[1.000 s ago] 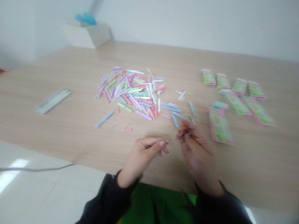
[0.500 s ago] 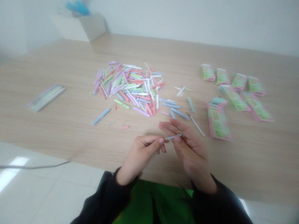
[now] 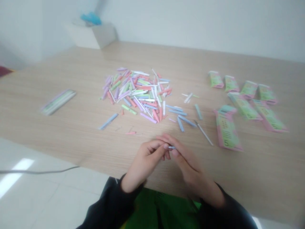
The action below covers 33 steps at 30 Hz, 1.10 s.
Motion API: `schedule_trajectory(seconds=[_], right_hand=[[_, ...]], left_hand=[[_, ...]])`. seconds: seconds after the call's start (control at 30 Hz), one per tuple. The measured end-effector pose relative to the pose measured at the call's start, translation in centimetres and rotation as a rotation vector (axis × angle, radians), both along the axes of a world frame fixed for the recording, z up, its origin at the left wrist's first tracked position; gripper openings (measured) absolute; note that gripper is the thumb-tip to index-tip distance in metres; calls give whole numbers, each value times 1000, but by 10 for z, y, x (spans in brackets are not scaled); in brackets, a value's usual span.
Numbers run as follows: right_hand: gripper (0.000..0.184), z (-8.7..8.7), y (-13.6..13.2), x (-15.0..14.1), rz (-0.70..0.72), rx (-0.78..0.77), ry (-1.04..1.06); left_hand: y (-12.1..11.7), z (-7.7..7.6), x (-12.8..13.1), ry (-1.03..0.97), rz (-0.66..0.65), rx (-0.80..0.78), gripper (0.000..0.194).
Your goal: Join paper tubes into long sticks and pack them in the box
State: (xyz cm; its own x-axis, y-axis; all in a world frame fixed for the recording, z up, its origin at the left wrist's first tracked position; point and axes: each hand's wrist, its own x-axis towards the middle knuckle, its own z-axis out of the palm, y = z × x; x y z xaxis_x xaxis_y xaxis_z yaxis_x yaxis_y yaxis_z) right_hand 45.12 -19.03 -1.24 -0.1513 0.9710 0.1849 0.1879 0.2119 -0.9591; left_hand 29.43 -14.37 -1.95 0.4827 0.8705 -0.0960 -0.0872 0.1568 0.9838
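My left hand [image 3: 145, 160] and my right hand [image 3: 188, 163] meet above the near edge of the wooden table [image 3: 71, 133]. Both pinch a small pale blue stick [image 3: 171, 147] between their fingertips; only a short bit of it shows. Beyond my hands lies a heap of short pastel sticks [image 3: 138, 92] in pink, green, blue, purple and white. A few loose blue sticks [image 3: 183, 119] and a thin white stick [image 3: 204, 133] lie just past my right hand.
Several green and pink packets [image 3: 243, 101] lie at the right, one larger packet [image 3: 227, 130] nearest. A bundle of long sticks [image 3: 58, 101] rests at the left. A white box [image 3: 95, 33] stands at the far corner. A grey cable [image 3: 38, 171] crosses the floor.
My right hand brought the small blue stick leftward to my left hand. The two hands have closed together on it, and less of the stick shows now.
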Motion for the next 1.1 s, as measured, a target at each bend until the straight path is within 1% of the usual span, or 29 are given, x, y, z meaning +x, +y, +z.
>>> schedule_trajectory(seconds=[0.13, 0.3, 0.37, 0.43, 0.5, 0.57, 0.6, 0.63, 0.7, 0.73, 0.77, 0.8, 0.87, 0.93, 1.0, 1.07, 1.1], right_hand=[[37, -6, 5, -2, -46, 25, -106], [26, -5, 12, -1, -218, 182, -199], [22, -1, 13, 1, -248, 170, -217], [22, 5, 12, 2, -218, 133, -208], [24, 13, 11, 6, -189, 128, -204], [21, 24, 12, 14, -201, 158, -244], [19, 30, 14, 20, -223, 177, -279], [16, 35, 16, 27, -241, 191, -319], [14, 41, 24, 43, -234, 192, -385], [15, 41, 29, 51, -204, 175, -403], [16, 39, 33, 60, -169, 147, -413], [16, 33, 38, 67, -140, 114, -419], [18, 17, 45, 80, -136, 58, -429], [18, 0, 48, 88, -153, 50, -441], [20, -13, 46, 92, -140, 81, -438], [20, -18, 41, 91, -131, 129, -426], [20, -18, 39, 89, -128, 151, -423]], left_hand=[[1, -1, -1, 11, 15, 30, 36], [3, 1, 2, 108, 58, 88, 43], [3, 1, 3, 134, 64, 101, 47], [3, 3, 4, 163, 44, 112, 49], [5, 9, 2, 198, -31, 131, 48], [13, 20, -3, 269, -98, 193, 50], [21, 27, -6, 334, -102, 255, 51], [31, 35, -10, 426, -58, 339, 52], [60, 49, -17, 689, 95, 566, 49], [78, 55, -20, 860, 166, 643, 45], [97, 59, -22, 1036, 223, 687, 39], [116, 61, -24, 1102, 267, 695, 31], [152, 60, -26, 1175, 325, 702, 31], [178, 52, -26, 1245, 344, 695, 32], [193, 44, -25, 1314, 304, 682, 26], [200, 37, -23, 1381, 258, 669, 21], [202, 35, -21, 1412, 238, 663, 24]])
